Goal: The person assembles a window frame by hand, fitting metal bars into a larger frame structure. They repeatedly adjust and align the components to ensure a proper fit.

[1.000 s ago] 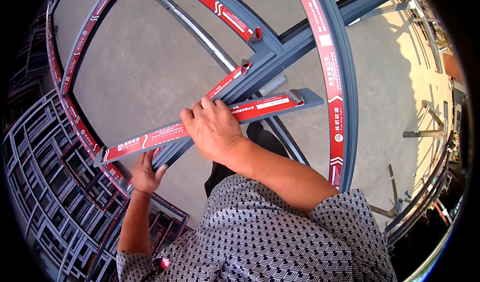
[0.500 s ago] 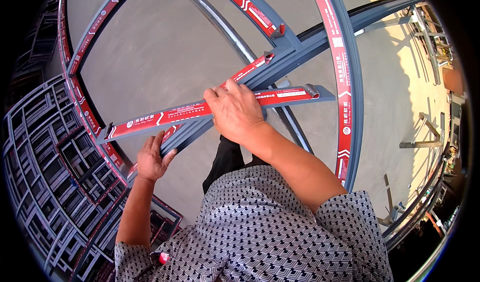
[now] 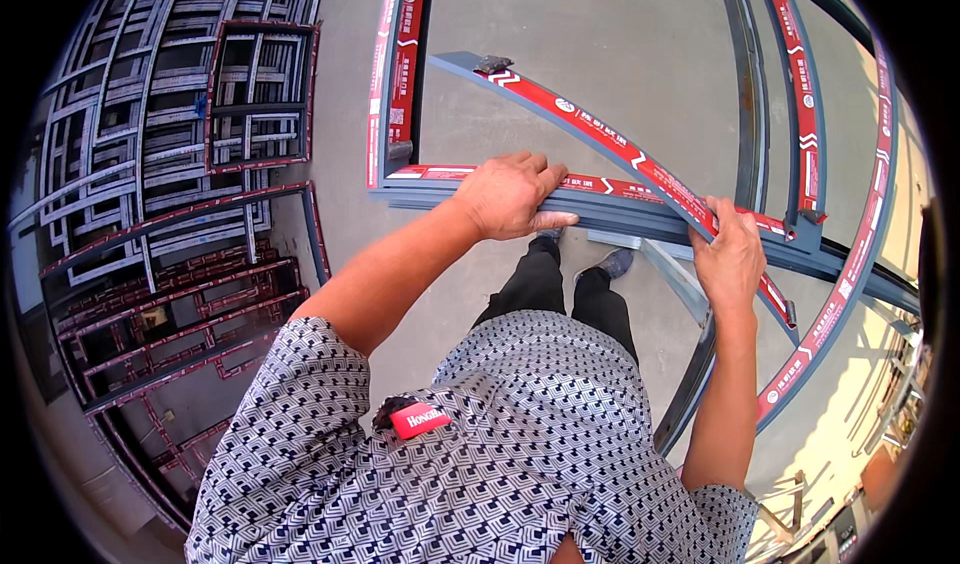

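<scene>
My right hand (image 3: 728, 249) is closed around a loose grey frame bar (image 3: 600, 134), with red protective film along it. The bar's film is curled up at both ends, and its ends look cut at an angle. It lies slantwise over the near rail (image 3: 620, 214) of a large grey frame with the same red film. My left hand (image 3: 515, 196) grips that rail, fingers over the top and thumb along the near side. Up from the rail's left corner runs the frame's side piece (image 3: 408, 54), where another film end is peeled back.
Many frames (image 3: 150, 84) are stacked on the left, with red-filmed frames (image 3: 190, 324) below them. An inner bar (image 3: 803, 94) and a long outer bar (image 3: 860, 254) stand on the right. Dark metal supports (image 3: 690, 384) run beneath, over the concrete floor (image 3: 590, 34).
The view has swung, bringing the frame's left corner and the stacks further in. My left hand now grips the rail farther from the corner; my right hand still holds the bar, nearer its right end.
</scene>
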A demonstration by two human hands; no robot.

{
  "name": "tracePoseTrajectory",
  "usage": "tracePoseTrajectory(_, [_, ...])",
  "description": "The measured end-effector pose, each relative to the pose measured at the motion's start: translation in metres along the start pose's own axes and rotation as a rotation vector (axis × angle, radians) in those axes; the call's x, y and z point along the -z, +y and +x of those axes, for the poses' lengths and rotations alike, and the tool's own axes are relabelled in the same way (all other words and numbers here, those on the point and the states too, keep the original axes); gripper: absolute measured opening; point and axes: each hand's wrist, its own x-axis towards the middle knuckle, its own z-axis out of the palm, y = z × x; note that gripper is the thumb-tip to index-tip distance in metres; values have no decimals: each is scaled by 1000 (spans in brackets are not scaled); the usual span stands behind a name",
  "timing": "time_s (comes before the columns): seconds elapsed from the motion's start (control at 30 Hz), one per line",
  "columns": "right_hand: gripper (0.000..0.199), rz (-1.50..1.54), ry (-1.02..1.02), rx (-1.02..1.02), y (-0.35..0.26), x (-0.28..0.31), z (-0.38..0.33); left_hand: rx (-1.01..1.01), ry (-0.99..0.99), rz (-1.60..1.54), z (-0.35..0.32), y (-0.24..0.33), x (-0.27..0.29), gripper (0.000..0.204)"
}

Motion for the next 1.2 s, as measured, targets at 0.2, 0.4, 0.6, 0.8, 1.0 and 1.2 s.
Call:
tracePoseTrajectory(0.2, [39,-40,-54,-61,2,2,5,36,-3,-84,2,2,1,73])
tracePoseTrajectory(0.4, [31,-39,-71,-64,11,0,9,47,43,-214,9,-3,-13,59])
tracePoseTrajectory(0.6, [28,-19,-131,-151,6,1,13,0,126,-225,4,-5,-20,63])
tracePoseTrajectory(0.8, [25,-18,-138,-146,13,1,16,-2,131,-222,4,-3,-20,64])
tracePoseTrajectory(1.0, [25,60,-112,-99,16,2,18,2,132,-264,6,-1,-22,65])
tracePoseTrajectory(1.2, [23,87,-190,-129,18,8,24,-9,137,-295,7,-3,-25,67])
